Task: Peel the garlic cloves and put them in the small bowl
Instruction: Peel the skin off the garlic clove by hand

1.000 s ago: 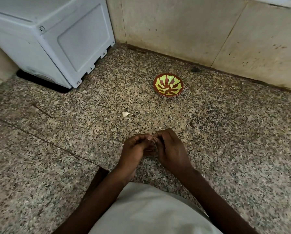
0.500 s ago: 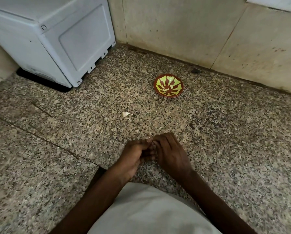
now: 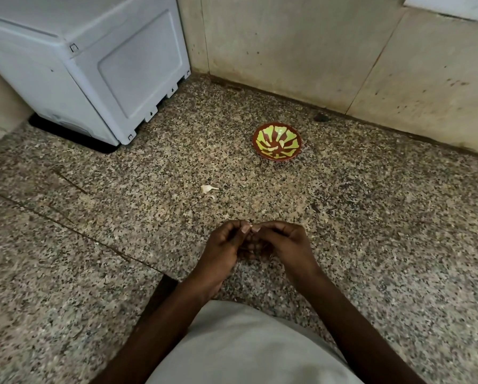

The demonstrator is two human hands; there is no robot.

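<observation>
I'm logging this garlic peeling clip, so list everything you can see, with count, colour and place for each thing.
small bowl: one, red-brown with yellow-green pattern, on the floor near the far wall; nothing visible inside.
garlic bits: two small whitish pieces, on the floor between bowl and hands; cloves or peel, cannot tell.
white appliance: one, far left corner.
floor: speckled granite, under everything.
wall: beige, stained, along the back.
light garment: one, bottom centre.
left hand: fingers curled, fingertips meeting the other hand's; a small pale speck between the fingertips.
right hand: fingers curled likewise.
</observation>
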